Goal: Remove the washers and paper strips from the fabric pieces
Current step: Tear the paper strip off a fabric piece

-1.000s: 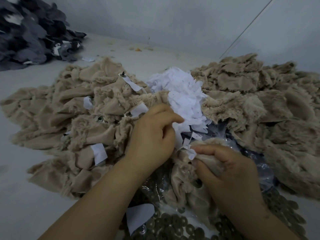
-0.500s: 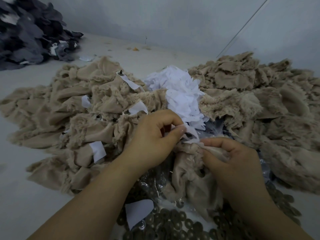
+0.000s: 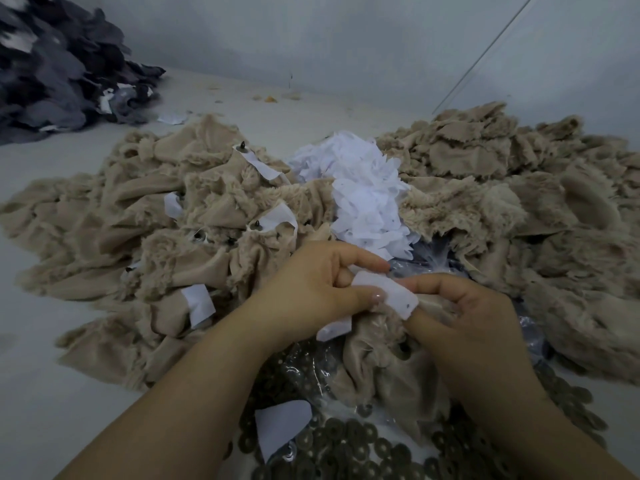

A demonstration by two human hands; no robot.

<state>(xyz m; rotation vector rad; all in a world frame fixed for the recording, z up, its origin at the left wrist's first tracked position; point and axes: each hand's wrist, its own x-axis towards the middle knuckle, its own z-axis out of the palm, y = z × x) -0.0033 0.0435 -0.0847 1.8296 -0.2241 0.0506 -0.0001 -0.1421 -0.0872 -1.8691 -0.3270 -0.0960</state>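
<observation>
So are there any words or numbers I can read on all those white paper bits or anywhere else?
None: no words, numbers or signs can be read anywhere.
The paper strip pinched by the left hand and held with the right hand: blank, just a dark dot.
The pile of white paper strips: only tiny dark specks, no letters.
The washers: too small and dark to show any marking.

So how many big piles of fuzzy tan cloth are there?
2. One tan pile spreads on the left with paper strips still stuck in it; the other tan pile is on the right. A white paper heap sits between them. More cloth may hide underneath.
</observation>
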